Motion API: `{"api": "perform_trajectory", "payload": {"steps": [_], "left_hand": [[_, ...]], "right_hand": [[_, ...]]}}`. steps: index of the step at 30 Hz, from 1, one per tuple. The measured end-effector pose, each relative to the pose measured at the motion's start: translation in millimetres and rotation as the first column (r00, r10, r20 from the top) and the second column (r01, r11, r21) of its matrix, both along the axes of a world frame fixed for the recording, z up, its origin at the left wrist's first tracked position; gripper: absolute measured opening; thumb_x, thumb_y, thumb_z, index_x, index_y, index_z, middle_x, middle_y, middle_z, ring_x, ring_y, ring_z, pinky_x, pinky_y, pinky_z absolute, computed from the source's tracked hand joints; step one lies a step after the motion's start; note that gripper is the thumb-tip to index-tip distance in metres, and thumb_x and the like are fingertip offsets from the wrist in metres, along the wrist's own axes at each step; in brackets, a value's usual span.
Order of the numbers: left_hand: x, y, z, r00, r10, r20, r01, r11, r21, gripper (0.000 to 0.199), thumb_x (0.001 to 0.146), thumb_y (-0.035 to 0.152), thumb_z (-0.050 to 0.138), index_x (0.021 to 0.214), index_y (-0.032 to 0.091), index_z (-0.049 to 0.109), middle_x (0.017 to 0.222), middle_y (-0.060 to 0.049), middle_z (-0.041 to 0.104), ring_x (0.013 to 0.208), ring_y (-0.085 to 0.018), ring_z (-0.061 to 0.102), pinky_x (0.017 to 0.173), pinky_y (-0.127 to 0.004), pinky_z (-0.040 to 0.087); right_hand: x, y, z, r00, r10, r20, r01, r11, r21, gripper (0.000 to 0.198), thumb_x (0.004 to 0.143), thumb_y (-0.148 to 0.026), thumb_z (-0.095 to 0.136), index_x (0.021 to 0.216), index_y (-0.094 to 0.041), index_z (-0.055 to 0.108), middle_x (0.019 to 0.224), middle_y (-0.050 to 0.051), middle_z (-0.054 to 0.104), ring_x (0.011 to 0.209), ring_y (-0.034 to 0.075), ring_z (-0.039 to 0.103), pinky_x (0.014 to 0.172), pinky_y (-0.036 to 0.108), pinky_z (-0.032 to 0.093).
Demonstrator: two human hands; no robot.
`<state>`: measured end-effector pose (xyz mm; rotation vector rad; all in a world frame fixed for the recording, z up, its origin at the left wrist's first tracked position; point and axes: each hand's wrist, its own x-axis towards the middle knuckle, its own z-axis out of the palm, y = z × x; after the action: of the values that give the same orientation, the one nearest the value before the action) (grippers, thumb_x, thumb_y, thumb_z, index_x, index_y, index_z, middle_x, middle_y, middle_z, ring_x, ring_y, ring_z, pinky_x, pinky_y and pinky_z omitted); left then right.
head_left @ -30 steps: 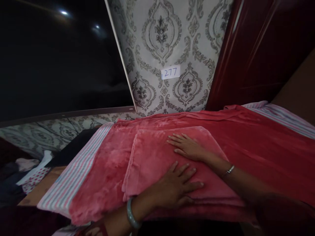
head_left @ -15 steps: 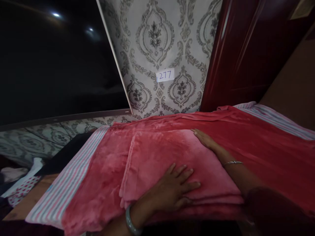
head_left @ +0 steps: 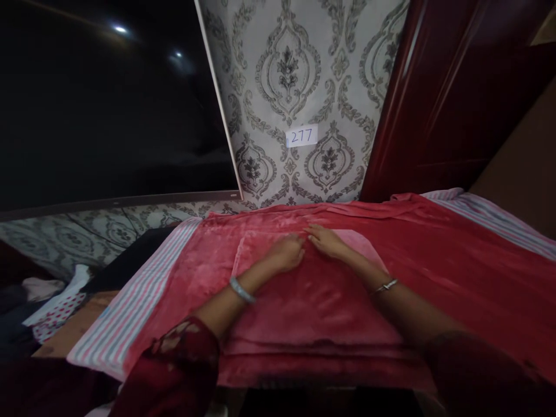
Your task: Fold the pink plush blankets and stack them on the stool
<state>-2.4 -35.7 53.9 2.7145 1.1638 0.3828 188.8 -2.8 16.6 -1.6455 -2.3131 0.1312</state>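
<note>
Left hand: the left hand (head_left: 289,252) rests on the far edge of the folded pink blanket (head_left: 313,301). Its fingers curl a little on the cloth; it is hard to tell if they pinch it.
Right hand: the right hand (head_left: 326,242) lies flat just beside it, at 3 o'clock from it, fingers loose and grasping nothing.
Why: both hands press at 12 o'clock on the fold, likely to keep it flat and neat.
Folded pink blanket: it lies in the middle, on top of the big red blanket (head_left: 456,272).
Striped sheet: the striped sheet (head_left: 130,307) peeks out at 9 o'clock.
Wall: a small paper tag (head_left: 302,136) reads 277.
Dark screen: the dark screen (head_left: 104,104) is at 10 o'clock.
</note>
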Motion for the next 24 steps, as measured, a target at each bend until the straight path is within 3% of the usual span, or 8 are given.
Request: {"api": "perform_trajectory", "payload": {"steps": [3,7,10,13,18,21,24], "left_hand": [[0.0,19.0,-20.1,0.972,0.22,-0.089,-0.214,0.975,0.066,0.048,0.102,0.035,0.047,0.143,0.012,0.055,0.147,-0.02,0.057,0.141,-0.035,0.048,0.122,-0.059,0.03],[-11.0,19.3,-45.3,0.965,0.257,-0.049,-0.25,0.961,0.118,0.052,0.104,0.043,0.041,0.149,0.017,0.05,0.154,-0.017,0.051,0.146,-0.034,0.043,0.123,-0.061,0.025],[-27.2,24.7,-43.0,0.932,0.353,-0.079,-0.345,0.934,0.098,0.056,0.103,0.048,0.043,0.145,0.014,0.054,0.15,-0.02,0.055,0.144,-0.037,0.044,0.123,-0.062,0.022],[-53.9,37.6,-33.7,0.862,0.502,-0.073,-0.502,0.865,0.017,0.051,0.102,0.047,0.043,0.138,0.015,0.06,0.146,-0.02,0.059,0.142,-0.04,0.046,0.119,-0.065,0.025],[-96.2,50.9,-34.4,0.769,0.638,-0.052,-0.64,0.765,-0.076,0.052,0.105,0.038,0.03,0.141,0.01,0.056,0.138,-0.023,0.064,0.127,-0.038,0.06,0.102,-0.055,0.048],[-102.6,46.8,-36.5,0.735,0.678,-0.011,-0.675,0.731,-0.093,0.05,0.105,0.037,0.031,0.138,0.01,0.059,0.131,-0.023,0.068,0.123,-0.036,0.064,0.1,-0.052,0.051],[-97.3,37.6,-28.2,0.707,0.704,0.064,-0.704,0.709,-0.035,0.048,0.104,0.031,0.031,0.13,0.006,0.062,0.13,-0.026,0.066,0.126,-0.039,0.061,0.106,-0.058,0.045]], "right_hand": [[-24.5,-5.2,-15.9,1.0,-0.022,0.007,0.022,0.999,0.047,0.054,0.101,-0.026,0.033,0.15,-0.013,0.053,0.155,0.014,0.05,0.145,0.026,0.045,0.122,0.047,0.031],[-10.5,-8.2,-35.7,0.993,-0.103,0.053,0.097,0.989,0.112,0.053,0.104,-0.036,0.033,0.149,-0.021,0.054,0.154,0.012,0.052,0.144,0.03,0.045,0.119,0.055,0.032],[22.0,-3.6,-39.7,0.959,-0.273,0.079,0.269,0.962,0.057,0.054,0.104,-0.043,0.03,0.145,-0.024,0.06,0.15,0.011,0.057,0.142,0.032,0.048,0.116,0.058,0.035],[50.4,2.1,-41.9,0.917,-0.392,0.07,0.392,0.92,0.014,0.057,0.103,-0.045,0.026,0.142,-0.026,0.063,0.148,0.011,0.059,0.14,0.034,0.049,0.112,0.06,0.038],[61.5,5.4,-47.6,0.901,-0.433,0.032,0.434,0.901,-0.012,0.057,0.102,-0.045,0.028,0.141,-0.027,0.064,0.148,0.009,0.059,0.139,0.033,0.051,0.112,0.057,0.04],[58.2,4.0,-46.8,0.903,-0.43,-0.007,0.43,0.903,-0.012,0.056,0.101,-0.044,0.03,0.14,-0.027,0.066,0.148,0.009,0.059,0.138,0.032,0.052,0.113,0.055,0.04],[56.0,0.6,-39.0,0.901,-0.432,-0.048,0.432,0.902,-0.003,0.056,0.101,-0.041,0.03,0.139,-0.023,0.066,0.147,0.01,0.06,0.139,0.033,0.051,0.113,0.054,0.04]]}}
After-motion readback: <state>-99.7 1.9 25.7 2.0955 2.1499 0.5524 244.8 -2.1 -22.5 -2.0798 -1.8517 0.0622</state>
